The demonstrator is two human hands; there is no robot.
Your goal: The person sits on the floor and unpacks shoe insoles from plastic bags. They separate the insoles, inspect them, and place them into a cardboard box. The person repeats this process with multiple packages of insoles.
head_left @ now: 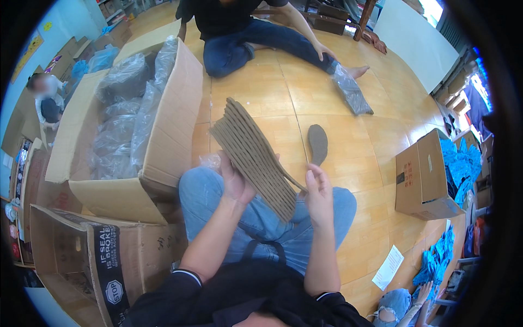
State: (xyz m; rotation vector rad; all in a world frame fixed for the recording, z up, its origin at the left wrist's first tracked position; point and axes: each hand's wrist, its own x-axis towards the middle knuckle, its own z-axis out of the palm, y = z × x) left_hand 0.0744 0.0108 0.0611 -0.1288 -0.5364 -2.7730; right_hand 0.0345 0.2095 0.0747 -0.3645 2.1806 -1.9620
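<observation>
My left hand [235,181] grips a thick stack of brown shoe insoles [252,154] from below, holding it tilted over my blue-jeaned lap. My right hand [318,192] has its fingers at the lower right end of the stack, pinching the edge of the nearest insole. A single brown insole [317,143] lies flat on the wooden floor just beyond my right hand.
A big open cardboard box [163,141] of clear plastic bags stands at my left, with another carton [71,256] nearer. A person in dark clothes sits opposite with a plastic packet [351,90]. At right is a small carton [422,180] with blue items and a paper sheet [388,267].
</observation>
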